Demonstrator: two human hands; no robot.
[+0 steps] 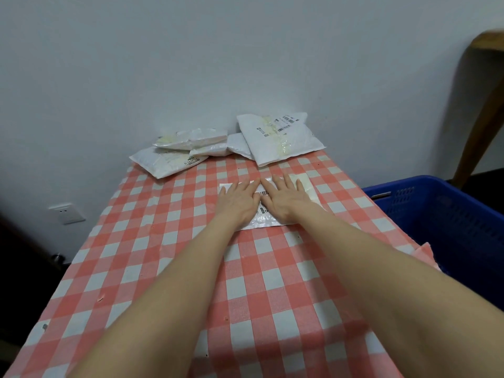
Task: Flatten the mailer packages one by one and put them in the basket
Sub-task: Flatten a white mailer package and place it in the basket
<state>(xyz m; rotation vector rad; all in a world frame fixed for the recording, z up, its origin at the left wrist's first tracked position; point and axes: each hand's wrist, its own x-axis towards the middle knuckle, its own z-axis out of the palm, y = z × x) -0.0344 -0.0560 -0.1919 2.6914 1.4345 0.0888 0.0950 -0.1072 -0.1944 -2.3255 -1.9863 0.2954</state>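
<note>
Left hand [240, 199], right hand [283, 197], pressing barcode-labelled mailer [263, 221]

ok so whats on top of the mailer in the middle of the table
Both hands lie flat on the mailer, left hand and right hand side by side. A barcode label shows between them; whatever lies under the palms is covered.

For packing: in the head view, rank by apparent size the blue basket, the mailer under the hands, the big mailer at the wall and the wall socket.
1. blue basket, partly out of frame.
2. mailer under the hands and big mailer at the wall look alike; not ranked.
3. wall socket.
</note>
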